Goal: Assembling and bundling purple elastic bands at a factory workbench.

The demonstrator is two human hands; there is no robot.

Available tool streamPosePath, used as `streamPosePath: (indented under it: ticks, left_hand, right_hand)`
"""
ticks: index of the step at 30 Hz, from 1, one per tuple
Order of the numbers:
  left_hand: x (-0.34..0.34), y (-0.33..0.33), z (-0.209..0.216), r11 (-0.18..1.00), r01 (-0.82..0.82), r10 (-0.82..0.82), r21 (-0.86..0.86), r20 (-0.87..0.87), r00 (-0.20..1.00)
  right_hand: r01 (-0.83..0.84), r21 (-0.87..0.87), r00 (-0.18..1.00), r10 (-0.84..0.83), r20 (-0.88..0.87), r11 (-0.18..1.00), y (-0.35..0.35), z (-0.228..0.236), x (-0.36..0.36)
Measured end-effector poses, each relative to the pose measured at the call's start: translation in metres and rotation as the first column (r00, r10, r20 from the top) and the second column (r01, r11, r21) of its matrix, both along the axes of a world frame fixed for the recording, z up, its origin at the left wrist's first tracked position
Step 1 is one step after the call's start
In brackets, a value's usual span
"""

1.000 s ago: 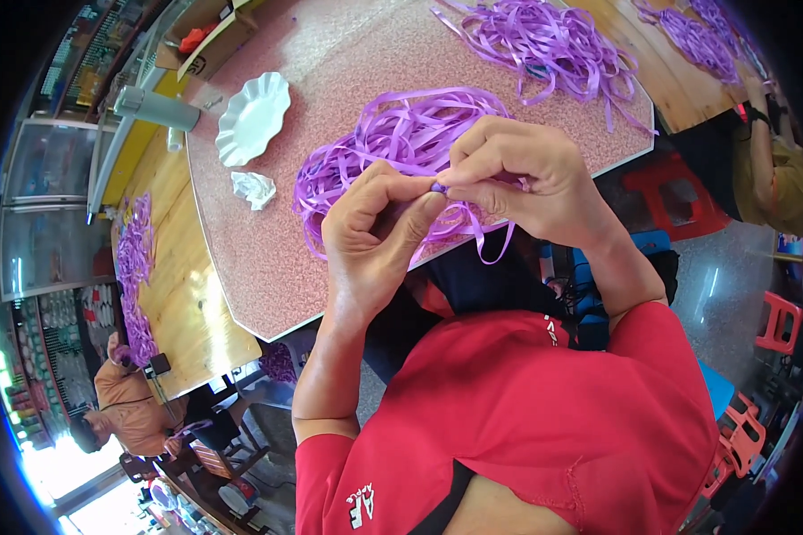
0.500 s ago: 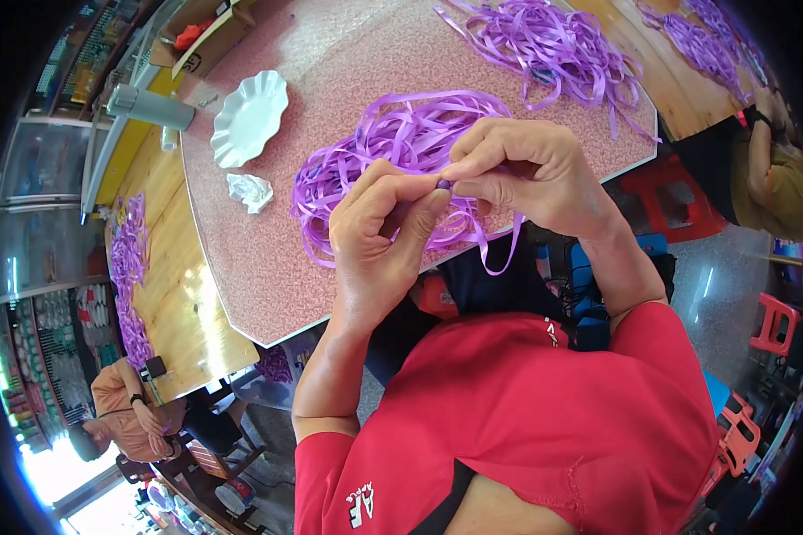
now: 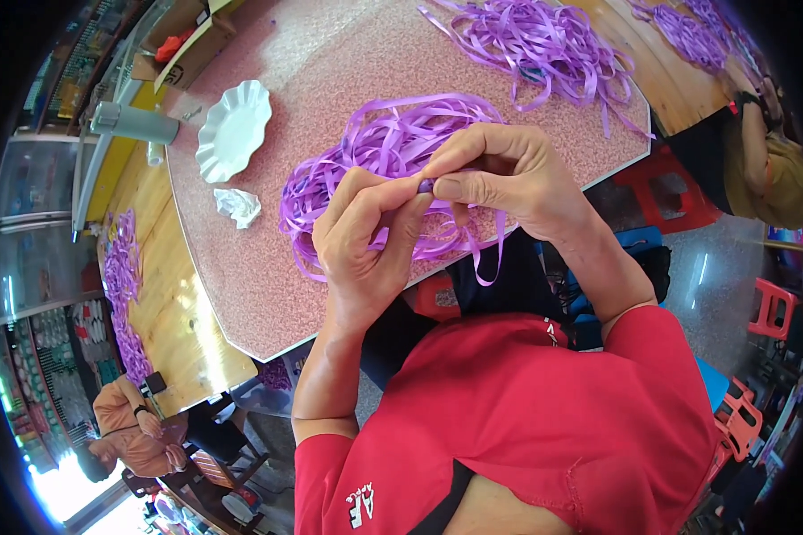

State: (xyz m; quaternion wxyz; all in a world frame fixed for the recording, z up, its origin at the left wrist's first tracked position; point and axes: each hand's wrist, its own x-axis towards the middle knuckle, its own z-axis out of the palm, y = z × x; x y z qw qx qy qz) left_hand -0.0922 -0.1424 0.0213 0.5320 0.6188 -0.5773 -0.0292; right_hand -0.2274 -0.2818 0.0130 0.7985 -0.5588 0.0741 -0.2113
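My left hand (image 3: 366, 234) and my right hand (image 3: 516, 178) meet fingertip to fingertip above the near part of the table. Between their pinched thumbs and forefingers sits a small bit of purple ribbon (image 3: 426, 185), rolled or folded tight; its exact form is mostly hidden by the fingers. A loop of ribbon hangs below my right hand. Directly behind and beneath the hands lies a loose heap of shiny purple ribbon (image 3: 385, 134) on the pink speckled tabletop (image 3: 268, 294).
Farther right lies a second purple ribbon heap (image 3: 544, 49). At left are a white scalloped dish (image 3: 234, 132), crumpled tissue (image 3: 238, 207), a grey-green bottle (image 3: 134, 123) and a cardboard box (image 3: 192, 49). Two people (image 3: 138, 428) (image 3: 767, 169) sit at wooden tables with more ribbon.
Both hands stay pinched on the ribbon piece, with only slight finger shifts. The whole view has moved a little, so the table and its things appear farther left.
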Motion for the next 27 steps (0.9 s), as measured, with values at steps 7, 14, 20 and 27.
streamPosePath:
  ticks: [7,14,20,27]
  left_hand:
    - [0.003,0.003,0.000,0.999,0.032,-0.031,0.019,-0.076,0.997]
    - [0.013,0.004,0.002,0.980,0.181,-0.157,0.082,-0.238,0.959]
    - [0.011,0.004,0.011,0.976,0.152,-0.129,0.153,-0.148,0.981]
    - [0.001,0.001,0.008,0.995,0.045,-0.040,0.089,-0.061,0.997]
  right_hand:
    - [0.178,-0.295,0.977,-0.132,0.168,0.939,0.002,0.000,0.001]
    - [0.203,-0.721,0.968,-0.026,0.248,0.663,-0.012,0.014,-0.001]
    - [0.157,-0.797,0.977,0.026,0.211,0.583,-0.018,0.019,-0.001]
    - [0.143,-0.665,0.975,0.012,0.222,0.733,-0.022,0.009,0.006]
